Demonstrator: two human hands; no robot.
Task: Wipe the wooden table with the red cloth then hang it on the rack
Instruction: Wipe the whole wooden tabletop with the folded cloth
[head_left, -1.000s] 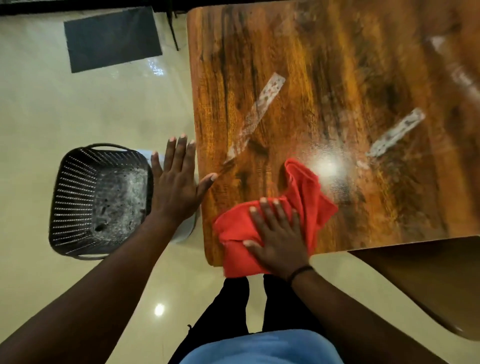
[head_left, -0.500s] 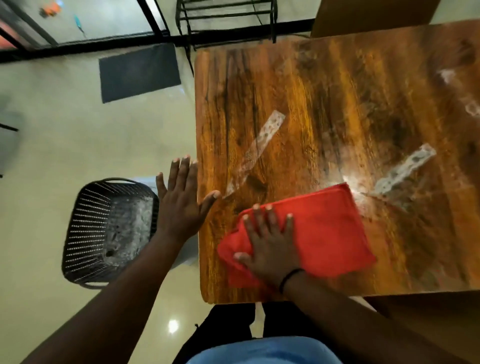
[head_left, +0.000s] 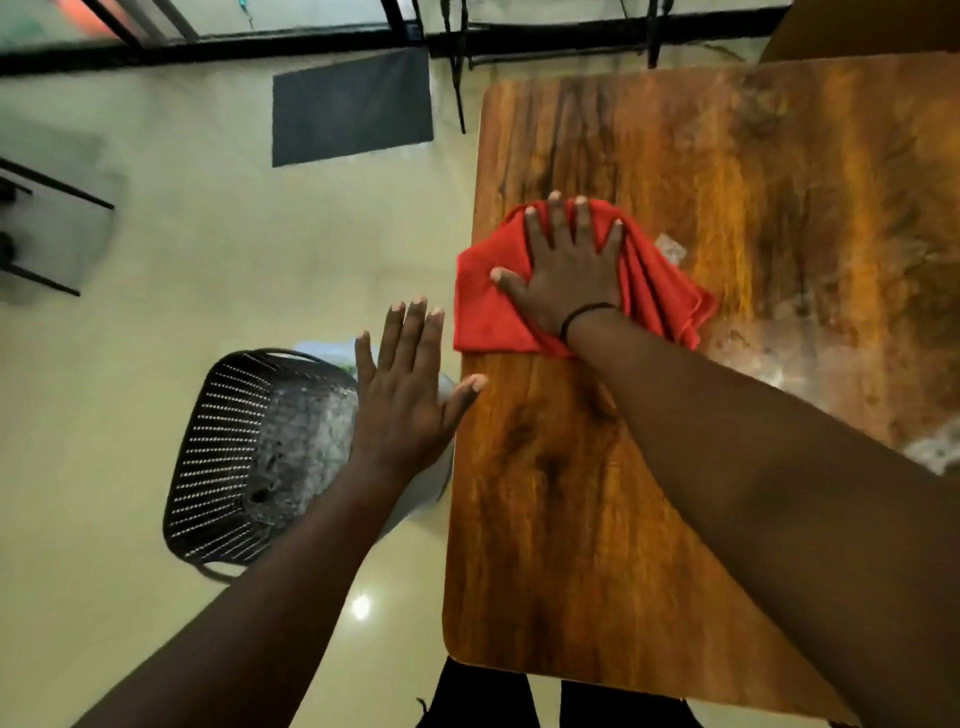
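The red cloth (head_left: 485, 317) lies bunched on the wooden table (head_left: 561, 519) near its left edge, partway up. My right hand (head_left: 569, 265) presses flat on top of the cloth with fingers spread. My left hand (head_left: 405, 400) hovers open beside the table's left edge, its thumb tip just over the edge, holding nothing. A black metal rack (head_left: 556, 47) stands past the table's far end, only its lower bars in view.
A dark perforated basket (head_left: 249, 457) sits on the floor left of the table, under my left hand. A grey mat (head_left: 353, 104) lies on the floor beyond. Dark furniture legs (head_left: 41, 228) show at far left. A brown board (head_left: 862, 26) leans at top right.
My right hand has pushed the cloth from the near corner forward along the left side of the table, bunching it. The left hand stays beside the edge.
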